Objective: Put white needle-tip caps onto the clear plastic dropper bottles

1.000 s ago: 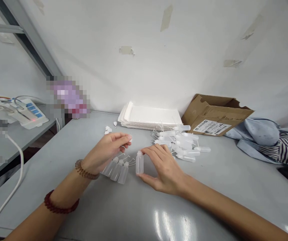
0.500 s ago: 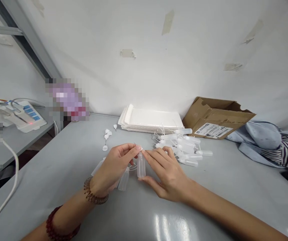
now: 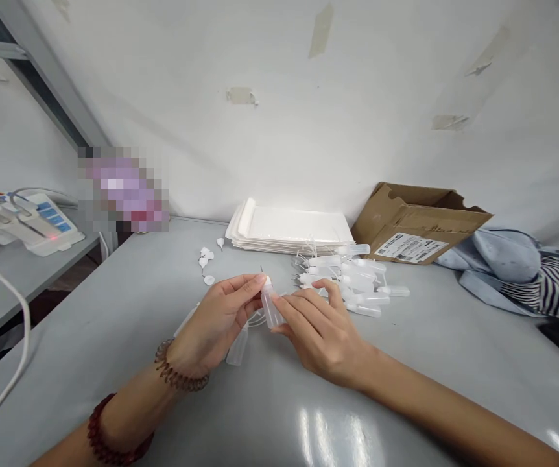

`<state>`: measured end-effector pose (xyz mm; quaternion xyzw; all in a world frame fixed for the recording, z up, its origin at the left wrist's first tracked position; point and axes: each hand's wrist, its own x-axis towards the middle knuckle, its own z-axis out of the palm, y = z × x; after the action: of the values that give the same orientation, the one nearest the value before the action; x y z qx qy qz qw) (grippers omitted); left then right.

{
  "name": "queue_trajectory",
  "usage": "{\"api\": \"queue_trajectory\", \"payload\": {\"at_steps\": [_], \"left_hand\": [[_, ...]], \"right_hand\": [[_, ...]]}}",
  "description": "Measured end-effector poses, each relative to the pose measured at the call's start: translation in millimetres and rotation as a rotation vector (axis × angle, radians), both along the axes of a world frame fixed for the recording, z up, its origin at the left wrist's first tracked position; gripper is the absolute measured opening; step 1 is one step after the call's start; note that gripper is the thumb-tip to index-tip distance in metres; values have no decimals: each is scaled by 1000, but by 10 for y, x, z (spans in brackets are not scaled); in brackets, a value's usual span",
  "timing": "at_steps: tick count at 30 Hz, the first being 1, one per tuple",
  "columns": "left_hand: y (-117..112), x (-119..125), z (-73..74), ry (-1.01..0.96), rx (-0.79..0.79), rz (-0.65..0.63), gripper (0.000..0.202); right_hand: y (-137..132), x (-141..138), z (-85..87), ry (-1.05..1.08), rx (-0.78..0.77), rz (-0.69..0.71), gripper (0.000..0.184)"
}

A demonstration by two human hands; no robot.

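Note:
A small translucent needle-tip bottle [image 3: 272, 312] is held tilted between both hands above the grey table. My left hand [image 3: 221, 311] pinches its white cap [image 3: 268, 283] with thumb and forefinger, and a thin metal needle sticks up from it. My right hand [image 3: 323, 331] grips the bottle's body between thumb and fingers, its forefinger raised. Under and beside my left hand lie more bottles [image 3: 237, 347], partly hidden, with thin clear loops. Several white needle caps [image 3: 204, 257] and a white disc-like piece [image 3: 209, 280] lie beyond my left hand.
A pile of similar bottles [image 3: 357, 279] lies right of centre, before a stack of white padded envelopes [image 3: 294, 227]. An open cardboard box [image 3: 416, 224] leans at the wall. Blue and striped cloth [image 3: 508, 266] lies far right. A white cable [image 3: 25, 337] hangs on the left.
The bottle has gone from upright to tilted, its top leaning left. My right thumb has shifted up along its lower end, and the needle now shows clearly. The view has shifted slightly.

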<state>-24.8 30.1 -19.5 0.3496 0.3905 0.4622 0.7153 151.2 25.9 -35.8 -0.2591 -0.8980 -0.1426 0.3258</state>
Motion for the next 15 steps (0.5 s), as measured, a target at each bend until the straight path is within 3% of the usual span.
{"api": "queue_trajectory", "payload": {"at_steps": [6, 10, 15], "left_hand": [[-19, -5, -2, -29, 26, -55, 23], [-28, -10, 32, -56, 57, -127, 25], [-47, -14, 60, -18, 79, -122, 22]], "right_hand": [[-15, -9, 7, 32, 4, 14, 23], [-53, -3, 73, 112, -113, 62, 21], [-67, 17, 92, 41, -259, 119, 44]]}}
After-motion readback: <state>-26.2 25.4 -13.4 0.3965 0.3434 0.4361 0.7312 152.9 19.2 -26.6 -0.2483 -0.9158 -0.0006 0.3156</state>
